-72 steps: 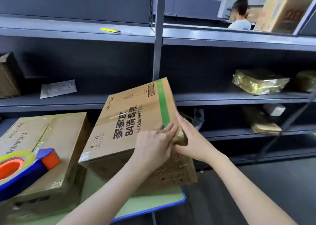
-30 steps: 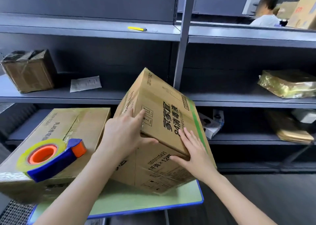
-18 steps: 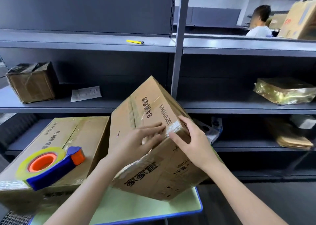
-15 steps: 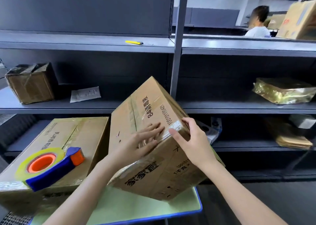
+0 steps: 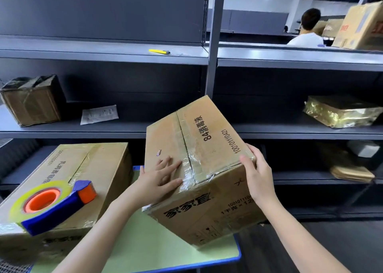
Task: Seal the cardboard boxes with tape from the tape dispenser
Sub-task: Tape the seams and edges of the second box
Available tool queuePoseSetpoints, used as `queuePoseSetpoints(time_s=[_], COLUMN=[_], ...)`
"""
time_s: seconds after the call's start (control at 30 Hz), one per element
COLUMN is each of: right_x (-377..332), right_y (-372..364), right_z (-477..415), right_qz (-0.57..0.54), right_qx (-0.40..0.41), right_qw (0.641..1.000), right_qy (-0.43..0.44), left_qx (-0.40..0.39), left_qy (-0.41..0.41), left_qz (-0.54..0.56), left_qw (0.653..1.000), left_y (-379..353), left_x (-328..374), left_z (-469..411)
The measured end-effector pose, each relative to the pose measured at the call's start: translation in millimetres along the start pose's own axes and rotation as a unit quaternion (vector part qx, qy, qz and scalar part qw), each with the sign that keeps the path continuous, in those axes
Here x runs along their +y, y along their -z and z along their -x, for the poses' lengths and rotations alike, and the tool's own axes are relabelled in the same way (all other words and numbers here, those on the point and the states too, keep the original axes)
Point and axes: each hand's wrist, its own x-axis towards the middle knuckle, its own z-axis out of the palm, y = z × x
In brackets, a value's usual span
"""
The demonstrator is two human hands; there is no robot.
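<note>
Box (image 5: 199, 148) is rolled over: green stripe gone from view, the face with the clear-taped seam (image 5: 185, 142) now up. Left hand (image 5: 159, 177) moves to lie flat beside that seam. Right hand (image 5: 258, 175) shifts to the top right corner, gripping it.

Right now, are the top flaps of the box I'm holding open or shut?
Shut: flaps of the box lie flat, clear tape covering their seam.
</note>
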Motion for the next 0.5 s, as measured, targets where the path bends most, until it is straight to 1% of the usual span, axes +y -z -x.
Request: queuePoseSetpoints(time_s=[0.1, 0.2, 0.3, 0.37, 0.43, 0.47, 0.5], right_x=[8.3, 25.1, 46.9, 48.6, 43.4, 41.8, 40.8], right_y=[5.8, 6.2, -4.8, -10.2, -13.2, -14.8, -16.5], right_z=[1.8, 6.4, 15.8, 16.8, 13.1, 12.6, 13.1], right_qz=[-0.061, -0.114, -0.16, -0.179, -0.147, -0.094, -0.007], right_qx=[0.02, 0.027, 0.02, 0.026, 0.029, 0.035, 0.045], right_qw=[0.998, 0.99, 0.976, 0.968, 0.973, 0.982, 0.991], right_qy=[-0.028, -0.081, -0.147, -0.172, -0.175, -0.162, -0.128], left_qx=[0.023, 0.056, 0.088, 0.088, 0.094, 0.093, 0.099], left_qy=[0.007, 0.004, -0.007, -0.01, -0.018, -0.021, -0.023], left_qz=[0.012, 0.032, -0.049, -0.067, -0.023, 0.012, 0.047], left_qw=[1.0, 0.998, 0.995, 0.994, 0.995, 0.995, 0.994], left_y=[-4.6, -8.0, -10.0, -10.0, -7.4, -4.4, -1.6], left_x=[-7.0, -11.7, -15.9, -17.1, -20.7, -23.0, -27.2], left_z=[-6.6, -9.6, -8.6, -6.2, -4.5, -3.0, -1.8])
